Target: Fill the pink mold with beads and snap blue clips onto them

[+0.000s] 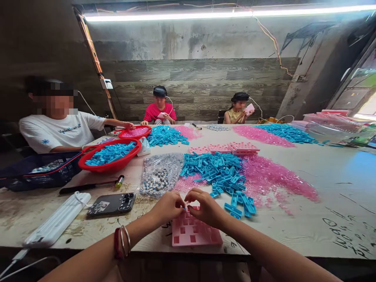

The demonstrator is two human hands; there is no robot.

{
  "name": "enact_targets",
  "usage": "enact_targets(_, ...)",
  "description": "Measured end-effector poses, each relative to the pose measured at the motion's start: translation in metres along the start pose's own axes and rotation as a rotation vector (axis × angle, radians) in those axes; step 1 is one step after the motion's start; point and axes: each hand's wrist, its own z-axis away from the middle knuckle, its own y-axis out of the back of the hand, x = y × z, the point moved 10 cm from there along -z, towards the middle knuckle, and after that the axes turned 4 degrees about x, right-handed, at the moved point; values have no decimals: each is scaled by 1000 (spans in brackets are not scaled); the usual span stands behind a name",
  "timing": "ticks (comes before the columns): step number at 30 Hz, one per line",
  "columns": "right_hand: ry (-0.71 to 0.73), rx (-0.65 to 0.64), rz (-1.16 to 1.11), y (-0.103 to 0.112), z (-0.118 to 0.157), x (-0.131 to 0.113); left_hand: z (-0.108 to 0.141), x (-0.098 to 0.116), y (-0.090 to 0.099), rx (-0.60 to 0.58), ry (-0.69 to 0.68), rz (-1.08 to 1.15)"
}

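At the table's front edge lies a pink plastic tray (pixel 202 237) with square openings; its far part is covered by my hands. My left hand (pixel 168 205) is closed in a pinch above the tray's far left corner. Facing it, my right hand (pixel 208 208) pinches as well, fingertips almost touching the left ones. Whatever small piece is between them is too small to name. Just beyond are a heap of blue plastic pieces (pixel 216 168), a spread of clear pink bits (pixel 273 180) and a clear bag (pixel 161 174) of small grey-white parts.
Left of me are a phone (pixel 111 204), a white power strip (pixel 58 219), a screwdriver-like tool (pixel 91 186), a dark basket (pixel 41 172) and a red basin (pixel 108 166) of blue pieces. Stacked pink trays (pixel 243 148) stand beyond the heap. Three people sit around the table.
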Motion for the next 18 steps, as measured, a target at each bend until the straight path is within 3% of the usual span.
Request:
enact_targets(8, 0, -1, 3, -1, 1, 1, 1, 1, 2, 18, 42, -48)
enact_targets(14, 11, -7, 13, -5, 2, -2, 3, -5, -3, -68, 0, 85)
enact_targets(18, 45, -23, 16, -10, 3, -1, 4, -11, 2, -52, 0, 109)
